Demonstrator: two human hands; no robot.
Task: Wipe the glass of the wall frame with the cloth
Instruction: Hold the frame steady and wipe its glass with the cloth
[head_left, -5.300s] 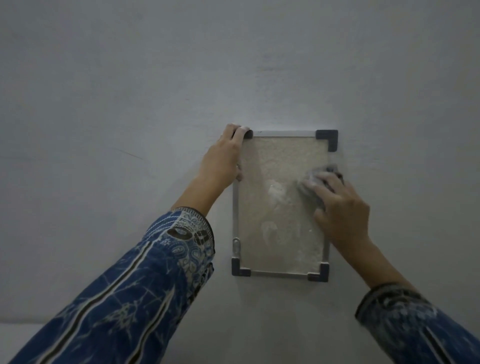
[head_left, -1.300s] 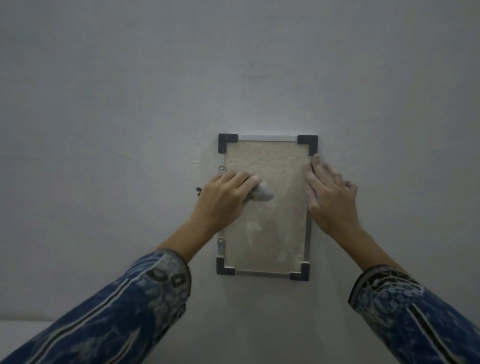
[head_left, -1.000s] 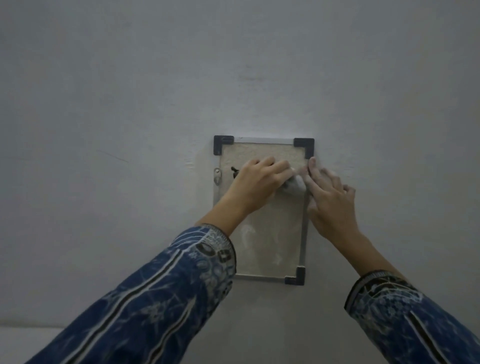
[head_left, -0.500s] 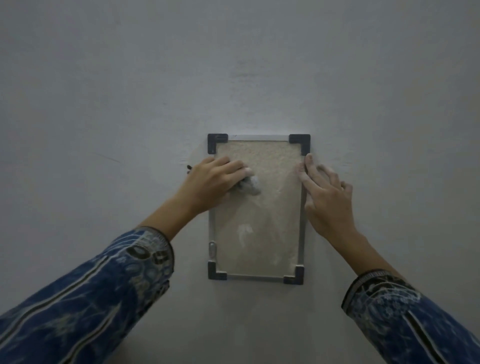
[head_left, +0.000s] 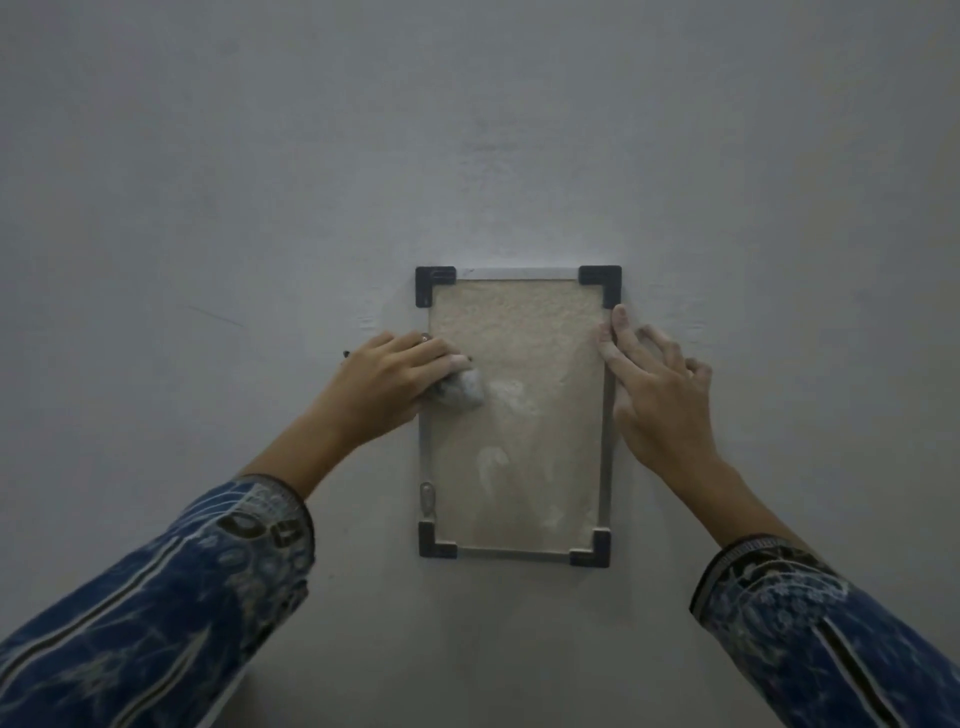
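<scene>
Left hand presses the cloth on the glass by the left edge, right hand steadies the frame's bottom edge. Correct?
Not the bottom edge: the head view shows the right hand on the frame's upper right edge. The left hand does press the cloth on the glass by the left edge.

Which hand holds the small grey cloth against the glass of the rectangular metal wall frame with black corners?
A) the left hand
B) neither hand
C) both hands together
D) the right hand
A: the left hand holds the small grey cloth on the left part of the glass, while the right hand only touches the right edge of the rectangular metal wall frame.
</scene>
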